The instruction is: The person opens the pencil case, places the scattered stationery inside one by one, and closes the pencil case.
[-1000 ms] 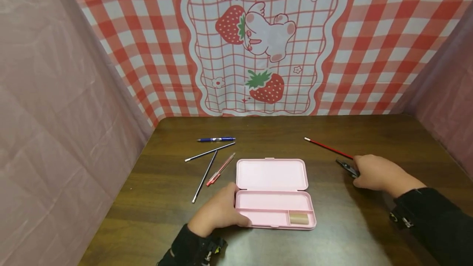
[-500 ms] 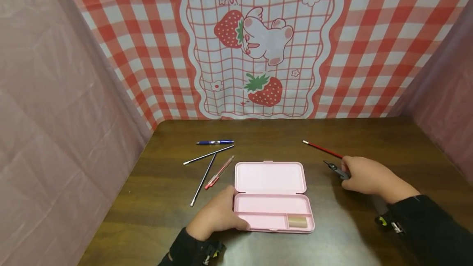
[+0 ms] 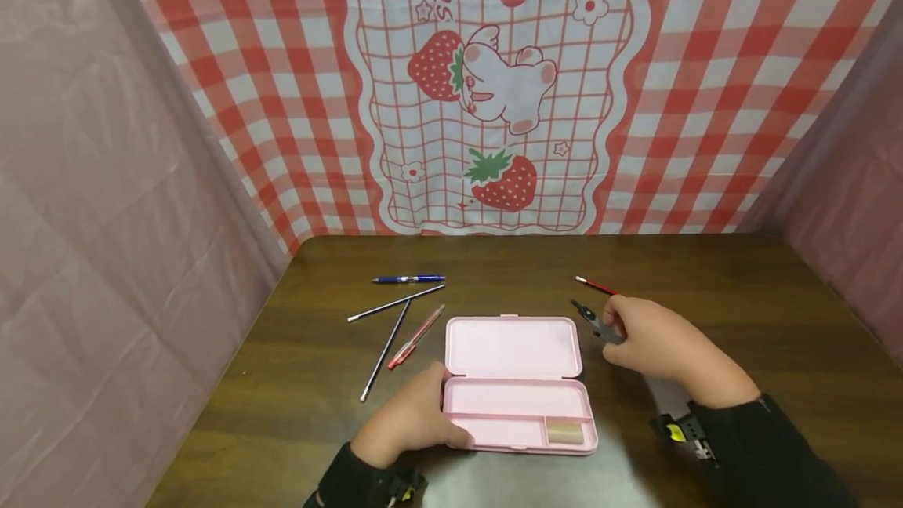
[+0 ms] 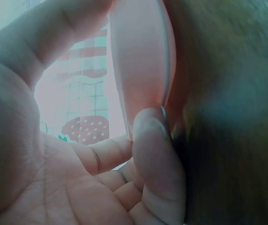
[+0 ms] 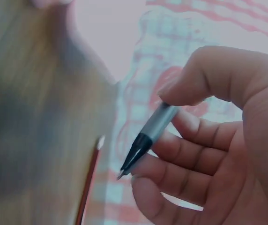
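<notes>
In the head view, a pink pencil case (image 3: 512,347) lies open on the table, lid folded back. My left hand (image 3: 412,420) grips its left end, thumb at the front corner; the left wrist view shows fingers against the pink wall (image 4: 141,61). A tan block (image 3: 564,433) sits in the small right compartment. My right hand (image 3: 659,343) pinches a grey and black drawing compass (image 3: 595,323) above the table, just right of the case. In the right wrist view, thumb and fingertips hold the compass (image 5: 155,129) by its grey part, its metal point facing away from the palm.
Left of the case lie a blue pen (image 3: 409,279), two dark pencils (image 3: 395,303) with white ends, and a clear red pen (image 3: 416,338). A red pencil (image 3: 595,284) lies behind my right hand, partly hidden. A checked strawberry cloth (image 3: 508,100) hangs behind the table.
My right hand has moved left with the compass, from beside the red pencil to near the case's lid. My left hand stays on the pencil case. The head view has tilted up slightly.
</notes>
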